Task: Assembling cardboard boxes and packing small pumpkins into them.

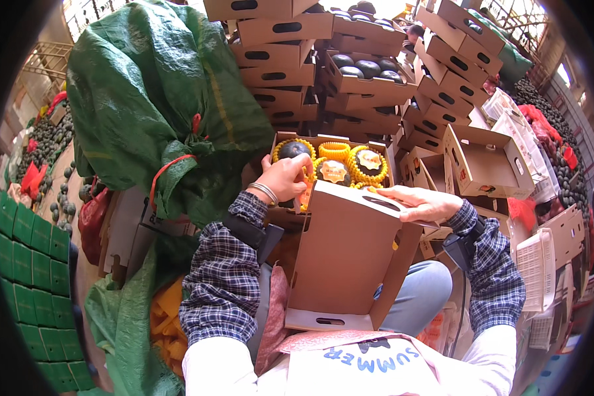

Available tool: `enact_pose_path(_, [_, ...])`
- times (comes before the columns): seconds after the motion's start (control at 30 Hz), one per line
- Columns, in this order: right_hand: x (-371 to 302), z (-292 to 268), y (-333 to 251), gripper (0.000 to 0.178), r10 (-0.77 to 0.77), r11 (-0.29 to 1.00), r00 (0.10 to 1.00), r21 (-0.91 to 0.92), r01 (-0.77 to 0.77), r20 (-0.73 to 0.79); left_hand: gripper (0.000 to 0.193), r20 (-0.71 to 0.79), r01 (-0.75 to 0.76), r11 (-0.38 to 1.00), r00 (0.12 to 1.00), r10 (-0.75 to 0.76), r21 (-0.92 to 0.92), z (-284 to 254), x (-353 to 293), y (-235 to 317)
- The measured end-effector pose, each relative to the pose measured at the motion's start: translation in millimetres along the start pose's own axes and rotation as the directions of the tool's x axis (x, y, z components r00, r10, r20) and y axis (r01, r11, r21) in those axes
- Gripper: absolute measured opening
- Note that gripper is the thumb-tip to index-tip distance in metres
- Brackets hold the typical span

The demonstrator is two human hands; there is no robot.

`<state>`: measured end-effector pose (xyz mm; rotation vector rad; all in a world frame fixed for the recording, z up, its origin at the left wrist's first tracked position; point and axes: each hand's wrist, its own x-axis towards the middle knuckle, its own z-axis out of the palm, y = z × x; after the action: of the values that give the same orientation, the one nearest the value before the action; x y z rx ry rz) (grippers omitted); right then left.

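An empty cardboard carton (356, 257) tilts against my lap, its open side facing me. My right hand (429, 203) grips the carton's upper right edge, fingers stretched along the rim and thumb below. Just behind it, a second carton (388, 165) holds several dark round melons in yellow foam nets, some with orange and yellow labels. My left hand (285, 178) is over that carton's near left part, fingers curled in a pinch beside a dark melon (295, 150). An orange label shows just below the fingertips; whether they hold it is hidden.
Stacked cartons (277, 53) rise behind, one stack with dark melons on top. A large green tarp bundle (152, 99) stands at left, above green boxes (33, 284). At right are an open carton (488, 162) and a white plastic crate (536, 267).
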<state>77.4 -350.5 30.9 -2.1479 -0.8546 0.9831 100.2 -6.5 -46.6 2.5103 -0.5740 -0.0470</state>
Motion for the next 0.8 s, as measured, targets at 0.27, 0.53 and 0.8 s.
enact_pose_path(0.27, [-32.4, 13.4, 8.1, 0.104, -0.127, 0.973, 0.986, 0.178, 0.144, -0.103, 0.028, -0.008, -0.146, 0.958, 0.989, 0.148, -0.248, -6.5, -2.3, 4.1])
enact_pose_path(0.53, [-59.3, 22.5, 5.0, 0.103, -0.135, 0.987, 0.974, 0.061, 0.148, -0.184, 0.032, 0.076, -0.100, 0.816, 0.982, 0.173, -0.569, -20.5, 1.7, 14.7])
enact_pose_path(0.8, [-70.0, 24.3, -3.9, 0.101, -0.137, 0.978, 0.976, 0.133, 0.161, -0.172, 0.036, 0.038, -0.139, 0.786, 0.979, 0.202, -0.602, -23.7, -0.5, 24.1])
